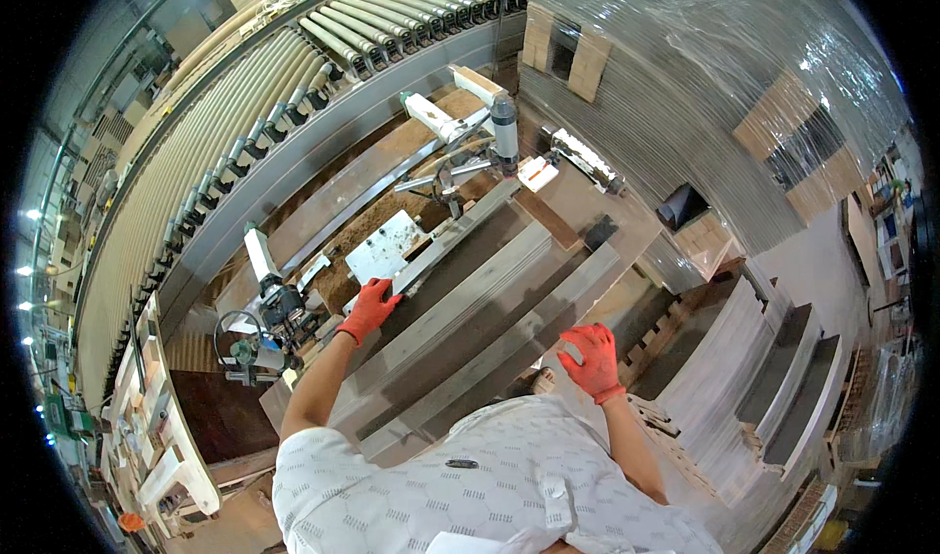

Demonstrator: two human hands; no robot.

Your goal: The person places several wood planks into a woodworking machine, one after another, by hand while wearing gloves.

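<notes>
My left hand, in a red glove, rests at the near left end of a long grey board, beside a white metal plate. Its fingers are stretched out and it grips nothing that I can see. In the air to the right is my right hand, also red-gloved, with fingers loosely bent and apart and nothing visible in them. Between the hands, another grey board and a further grey length lie roughly parallel on a dark surface, slanting up to the right.
Behind the boards stand an upright cylinder and a black clamp unit with hoses. A roller conveyor curves along the back left. Film-wrapped stacked panels rise at the right, above more stacked grey pieces. A wooden bench stands at left.
</notes>
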